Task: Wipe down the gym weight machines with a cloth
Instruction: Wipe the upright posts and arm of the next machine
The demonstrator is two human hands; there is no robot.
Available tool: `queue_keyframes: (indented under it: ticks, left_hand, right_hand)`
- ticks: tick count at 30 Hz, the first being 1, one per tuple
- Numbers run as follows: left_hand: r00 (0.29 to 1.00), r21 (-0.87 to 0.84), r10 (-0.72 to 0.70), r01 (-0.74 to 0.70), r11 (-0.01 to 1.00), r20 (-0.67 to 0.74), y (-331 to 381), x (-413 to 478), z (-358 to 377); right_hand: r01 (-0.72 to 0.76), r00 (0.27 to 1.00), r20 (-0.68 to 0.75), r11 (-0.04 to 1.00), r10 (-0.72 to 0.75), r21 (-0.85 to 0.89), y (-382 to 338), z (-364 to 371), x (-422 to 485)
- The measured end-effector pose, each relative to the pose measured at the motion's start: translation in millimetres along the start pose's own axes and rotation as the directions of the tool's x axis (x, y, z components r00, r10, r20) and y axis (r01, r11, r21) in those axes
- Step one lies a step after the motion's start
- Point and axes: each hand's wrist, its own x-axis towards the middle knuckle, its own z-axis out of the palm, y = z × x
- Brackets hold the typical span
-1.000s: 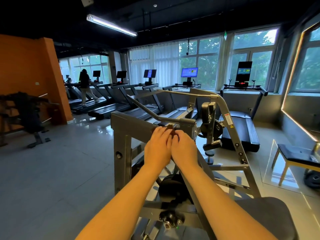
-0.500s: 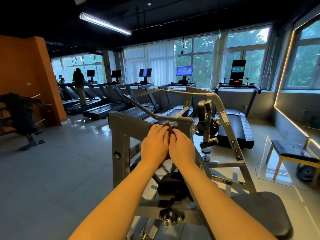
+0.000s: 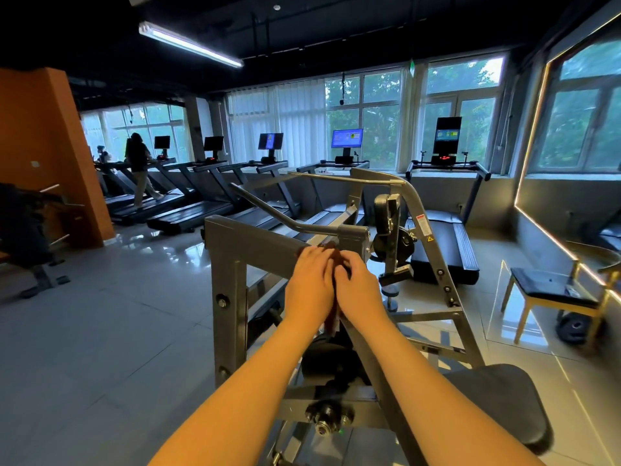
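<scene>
Grey steel weight machine [image 3: 255, 245] fills the middle of the frame, its smooth square top beam slanting up-left from the hands. The left hand [image 3: 311, 280] lies flat-fingered and the right hand [image 3: 358, 289] curls its fingers. Together they press a small brown cloth [image 3: 331, 246], mostly hidden, onto the beam at centre. The left hand looks nearer the bare stretch.

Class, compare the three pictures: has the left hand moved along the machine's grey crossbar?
No. The left hand still rests on the crossbar just left of the grey bracket, beside the right hand; only the camera shifted.
</scene>
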Motion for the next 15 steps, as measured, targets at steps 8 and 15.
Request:
queue_keyframes:
  ticks: [8, 15]
  left_hand:
    - [0.985, -0.491, -0.171, 0.142, 0.860, -0.015, 24.5, -5.9, -25.0]
    - [0.982, -0.500, -0.184, 0.182, 0.847, 0.045, 9.9, -0.7, -39.3]
  right_hand:
    - [0.106, 0.992, 0.061, 0.987, -0.114, 0.119, -7.3, -6.4, -13.5]
    - [0.169, 0.985, -0.025, 0.984, -0.168, 0.060, -24.1, 4.7, 17.2]
